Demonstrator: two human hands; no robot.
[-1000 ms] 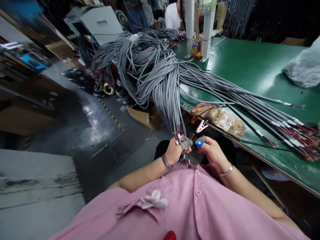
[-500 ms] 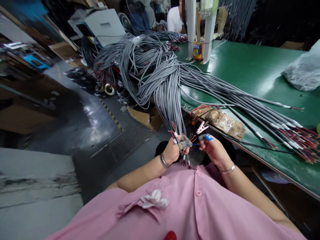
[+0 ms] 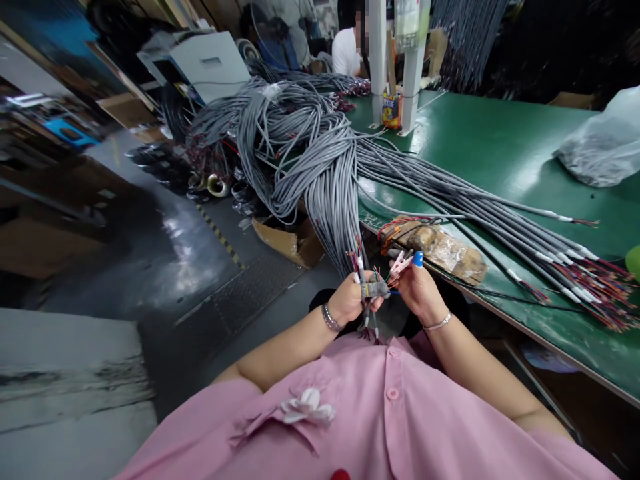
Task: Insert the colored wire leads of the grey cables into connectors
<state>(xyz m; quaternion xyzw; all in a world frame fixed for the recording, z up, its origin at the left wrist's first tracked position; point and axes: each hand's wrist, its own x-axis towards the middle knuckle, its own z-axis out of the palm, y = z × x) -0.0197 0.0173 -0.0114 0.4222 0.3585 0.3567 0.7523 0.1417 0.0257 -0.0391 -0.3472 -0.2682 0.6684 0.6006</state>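
The left hand (image 3: 353,299) is closed round the ends of several grey cables (image 3: 334,190), with thin coloured wires (image 3: 379,273) fanning out beside its covered finger. The right hand (image 3: 419,287) is partly closed, thumb and forefinger on either side of a pink clip (image 3: 399,266); whether they squeeze it cannot be told. A blue wire (image 3: 394,292) spans the small gap between the hands.

For good handling, keep the left grip firm on the grey jackets, just behind the bare wires, and let the right fingertips work on one wire at a time. Pull gently, since the strands look fine and could bend or snag on the clip.

The near edge of the green tabletop (image 3: 465,147) runs just beyond the right hand, with a taped block (image 3: 463,257) along it; raise the right wrist enough to miss both. The cables hang over that edge from a heap, so any tug may drag others. More cable ends (image 3: 595,287) lie to the right. The easier room is towards the lap, below the hands, and left over the floor (image 3: 200,260).
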